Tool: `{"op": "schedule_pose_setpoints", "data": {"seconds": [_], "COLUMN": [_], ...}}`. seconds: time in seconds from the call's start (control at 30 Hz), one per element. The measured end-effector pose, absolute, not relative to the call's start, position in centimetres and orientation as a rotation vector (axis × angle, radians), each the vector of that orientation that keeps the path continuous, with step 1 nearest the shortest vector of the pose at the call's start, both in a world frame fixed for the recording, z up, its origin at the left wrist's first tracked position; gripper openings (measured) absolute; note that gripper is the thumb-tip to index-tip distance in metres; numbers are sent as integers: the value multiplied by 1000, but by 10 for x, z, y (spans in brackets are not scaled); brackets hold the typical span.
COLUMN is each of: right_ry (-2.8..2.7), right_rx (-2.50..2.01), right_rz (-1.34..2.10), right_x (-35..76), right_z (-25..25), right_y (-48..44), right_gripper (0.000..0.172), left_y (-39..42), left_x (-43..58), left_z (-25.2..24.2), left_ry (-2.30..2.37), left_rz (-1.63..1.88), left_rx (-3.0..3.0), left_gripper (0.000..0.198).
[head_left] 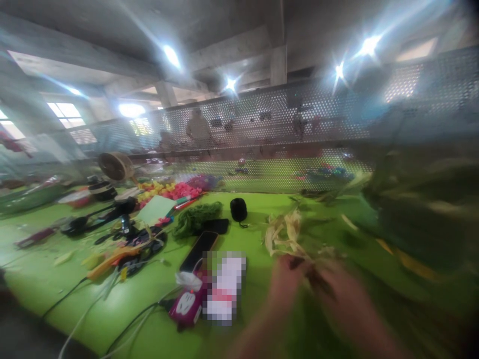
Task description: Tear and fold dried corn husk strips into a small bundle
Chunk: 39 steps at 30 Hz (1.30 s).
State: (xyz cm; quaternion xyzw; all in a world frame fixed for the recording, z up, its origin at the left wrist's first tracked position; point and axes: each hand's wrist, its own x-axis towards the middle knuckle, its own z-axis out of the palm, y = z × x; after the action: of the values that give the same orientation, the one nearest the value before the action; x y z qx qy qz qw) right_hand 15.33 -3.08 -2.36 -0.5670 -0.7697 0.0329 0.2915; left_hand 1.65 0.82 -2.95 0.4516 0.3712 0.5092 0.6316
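Note:
Both my hands sit low at the right of centre over the green table (56, 279), smeared by motion. My left hand (286, 281) and my right hand (339, 294) meet around a dark stem with pale dried leaves (286, 232) sticking up from them. The fingers look curled round it, but the blur hides the grip. A mass of green and yellow foliage (422, 209) fills the right side, close to my right hand.
A phone (199, 249), a pink gadget (187, 305), a black spool (238, 209), green twine (194, 219), cables, tools and coloured pieces (175, 190) lie to the left. A perforated metal screen (280, 129) stands behind the table, with a person beyond it.

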Motion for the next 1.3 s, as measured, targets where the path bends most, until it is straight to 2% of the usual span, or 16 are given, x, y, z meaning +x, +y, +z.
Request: {"op": "schedule_pose_setpoints", "data": {"seconds": [0.27,0.4,0.53,0.63,0.83,1.03,1.2,1.3], "right_ry": [-2172,-2194,-2001,-1913,-1986,-1865,-1791,-1696], "right_rx": [-1440,-1421,-1443,-1470,-1431,-1458,-1437,-1498], "right_rz": [64,142,122,99,343,492,784,824], "right_x": [144,150,168,180,184,192,187,183], "right_z": [-31,-27,-18,-18,-26,-25,-17,-11], "right_y": [-34,-34,-28,-19,-10,-8,-9,-12], "right_gripper": [19,22,20,25,32,31,29,30], "left_y": [4,7,13,16,13,9,7,5], "left_x": [17,11,5,4,5,1,1,5], "left_z": [-40,-34,-26,-27,-29,-18,-17,-20], "left_ry": [1013,1034,937,889,888,892,846,783], "left_rz": [1218,1208,1139,1057,988,900,834,825], "left_rx": [904,935,958,990,1152,1260,1395,1457], "left_gripper": [31,34,41,46,42,34,25,27]}}
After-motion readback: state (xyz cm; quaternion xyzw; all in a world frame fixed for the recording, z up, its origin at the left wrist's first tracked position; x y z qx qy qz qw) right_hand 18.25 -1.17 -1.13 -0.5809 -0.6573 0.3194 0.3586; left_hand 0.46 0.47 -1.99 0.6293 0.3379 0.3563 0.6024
